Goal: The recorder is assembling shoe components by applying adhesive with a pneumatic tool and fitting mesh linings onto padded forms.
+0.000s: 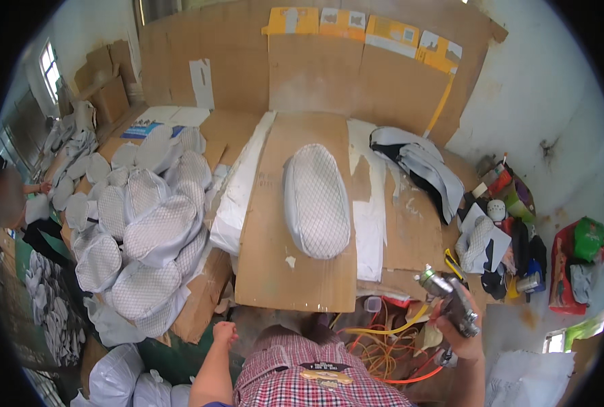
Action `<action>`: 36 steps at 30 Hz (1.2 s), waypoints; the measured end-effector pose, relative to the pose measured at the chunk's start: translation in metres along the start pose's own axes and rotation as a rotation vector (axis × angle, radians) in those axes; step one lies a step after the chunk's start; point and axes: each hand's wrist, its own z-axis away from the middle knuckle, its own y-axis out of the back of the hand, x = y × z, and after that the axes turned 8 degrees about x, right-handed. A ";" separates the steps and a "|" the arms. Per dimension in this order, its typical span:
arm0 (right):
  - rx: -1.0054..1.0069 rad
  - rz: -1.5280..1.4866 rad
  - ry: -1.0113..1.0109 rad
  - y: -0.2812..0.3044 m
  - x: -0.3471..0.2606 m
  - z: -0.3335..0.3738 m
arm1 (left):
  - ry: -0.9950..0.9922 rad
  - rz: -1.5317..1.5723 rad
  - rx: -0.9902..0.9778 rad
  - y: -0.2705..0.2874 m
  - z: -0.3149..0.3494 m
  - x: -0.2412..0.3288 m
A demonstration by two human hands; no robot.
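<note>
Checked shirt (302,376), red and white, fills the lower edge. Right hand (461,336) clamped around a metal spray gun (450,298), nozzle tilted up and left; orange and yellow hoses (383,353) coil below it. Left hand (225,334) closed in a loose fist, holding nothing, beside the bench edge. 1 oval grey pad (317,201) with diamond net texture lies lengthwise on a flat cardboard sheet (275,271), well apart from both hands. Stack of matching netted pads (146,234) sits to the left. Folded grey and black fabric pieces (420,166) lie right of the sheet
</note>
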 end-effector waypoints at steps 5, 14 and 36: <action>-0.214 0.272 -0.061 0.020 0.003 0.026 | -0.019 0.042 0.003 0.008 -0.003 0.013; -0.142 0.239 -0.195 0.028 -0.006 0.058 | -0.071 0.102 -0.036 0.020 -0.007 0.027; 0.075 0.089 -0.146 0.035 0.003 -0.014 | -0.377 0.555 -0.340 -0.188 0.134 0.192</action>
